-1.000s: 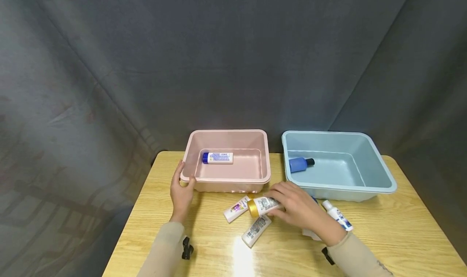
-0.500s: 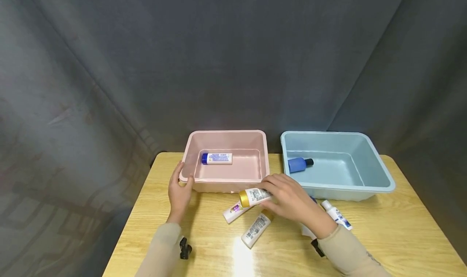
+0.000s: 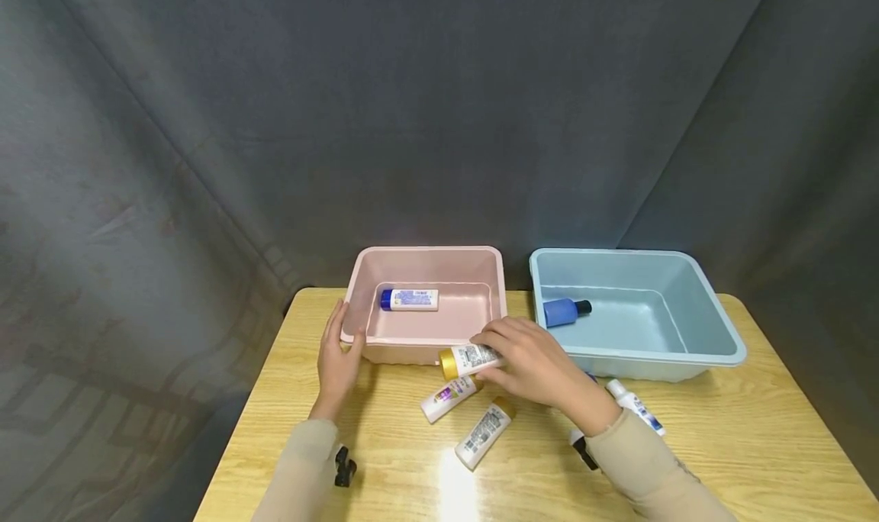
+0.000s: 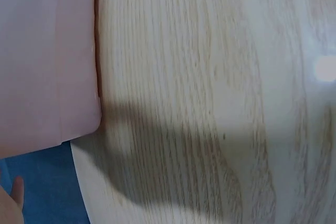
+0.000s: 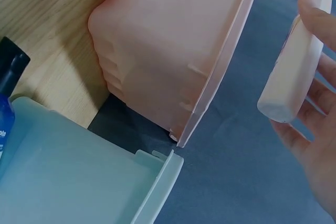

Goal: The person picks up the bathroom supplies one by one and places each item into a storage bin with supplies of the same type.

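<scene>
Bottle (image 3: 472, 359), likely light but slick, wants its body gripped, as the right hand (image 3: 527, 359) does; the left hand (image 3: 338, 364), straight-fingered, touches the pink bin (image 3: 405, 352).

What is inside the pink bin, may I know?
A white bottle with a blue cap lies in the pink bin. What is directly under the bottle cannot be seen, because the bottle covers it.

Head view high, facing forward-down; wrist views close in, both sharing pink bin (image 3: 412, 325)
</scene>
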Motion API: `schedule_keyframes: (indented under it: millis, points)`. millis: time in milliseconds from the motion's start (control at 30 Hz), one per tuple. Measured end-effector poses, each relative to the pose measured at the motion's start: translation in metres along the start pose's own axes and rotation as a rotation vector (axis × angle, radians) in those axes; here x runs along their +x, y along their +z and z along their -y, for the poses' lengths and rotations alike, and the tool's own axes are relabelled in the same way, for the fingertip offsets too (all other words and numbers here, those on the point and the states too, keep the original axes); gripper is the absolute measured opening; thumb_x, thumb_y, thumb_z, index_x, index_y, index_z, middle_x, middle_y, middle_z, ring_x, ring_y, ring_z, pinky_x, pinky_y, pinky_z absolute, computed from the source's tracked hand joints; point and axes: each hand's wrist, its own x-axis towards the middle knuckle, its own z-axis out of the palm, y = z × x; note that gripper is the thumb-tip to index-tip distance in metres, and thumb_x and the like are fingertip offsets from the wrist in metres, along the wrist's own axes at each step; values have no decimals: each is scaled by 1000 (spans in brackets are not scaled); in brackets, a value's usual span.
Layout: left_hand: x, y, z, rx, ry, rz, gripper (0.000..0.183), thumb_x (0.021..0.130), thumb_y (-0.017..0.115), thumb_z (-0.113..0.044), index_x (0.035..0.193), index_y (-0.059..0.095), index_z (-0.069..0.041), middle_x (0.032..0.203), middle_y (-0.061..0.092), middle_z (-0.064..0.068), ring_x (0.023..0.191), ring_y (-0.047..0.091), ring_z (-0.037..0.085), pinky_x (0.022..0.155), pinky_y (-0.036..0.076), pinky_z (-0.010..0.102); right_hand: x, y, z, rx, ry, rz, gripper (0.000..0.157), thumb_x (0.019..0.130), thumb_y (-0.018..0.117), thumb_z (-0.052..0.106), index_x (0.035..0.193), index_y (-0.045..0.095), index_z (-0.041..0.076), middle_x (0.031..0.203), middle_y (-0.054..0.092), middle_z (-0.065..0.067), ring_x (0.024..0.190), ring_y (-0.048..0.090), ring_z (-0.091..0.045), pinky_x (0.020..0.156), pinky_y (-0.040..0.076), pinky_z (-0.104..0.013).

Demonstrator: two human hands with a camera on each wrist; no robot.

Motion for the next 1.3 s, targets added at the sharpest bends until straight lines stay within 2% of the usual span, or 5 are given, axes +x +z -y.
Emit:
schedule_keyframes:
  millis: [233, 600, 800, 1033, 1300]
  points:
    - [-2, 2, -1, -21, 22, -26, 56, 94, 63, -9, 148, 46, -8, 156, 39, 7, 144, 32, 30, 117, 23, 50, 7, 0, -4, 8, 9, 8, 47, 74, 87, 36, 110, 71, 12, 107, 69, 1, 104, 64, -20, 99, 48, -41]
    - [-11, 8, 6, 26, 18, -113, 55, 96, 60, -15, 148, 44, -12, 151, 45, 5, 140, 39, 28, 114, 30, 48, 19, -1, -9, 10, 19, 27, 46, 75, 86, 37, 111, 71, 13, 106, 68, 2, 103, 63, -19, 96, 49, -41]
    - [-9, 10, 7, 53, 39, -133, 53, 94, 61, -14, 145, 47, -11, 149, 49, 5, 137, 43, 29, 112, 33, 48, 24, 1, -11, 38, 65, 52, 44, 78, 84, 35, 114, 70, 14, 109, 67, 2, 103, 62, -17, 95, 49, -39]
    - [-8, 10, 8, 48, 62, -173, 51, 92, 63, -11, 142, 51, -10, 146, 52, 6, 135, 46, 29, 111, 34, 47, 37, 8, -11, 78, 69, 46, 42, 79, 84, 33, 113, 71, 13, 108, 67, 3, 100, 62, -15, 94, 49, -39]
    - [-8, 11, 8, 82, 50, -182, 52, 92, 62, -15, 142, 52, -13, 145, 53, 5, 132, 48, 30, 107, 37, 49, 49, 13, -14, 159, 120, 69, 44, 77, 86, 32, 113, 72, 12, 110, 69, 0, 105, 63, -18, 92, 51, -38]
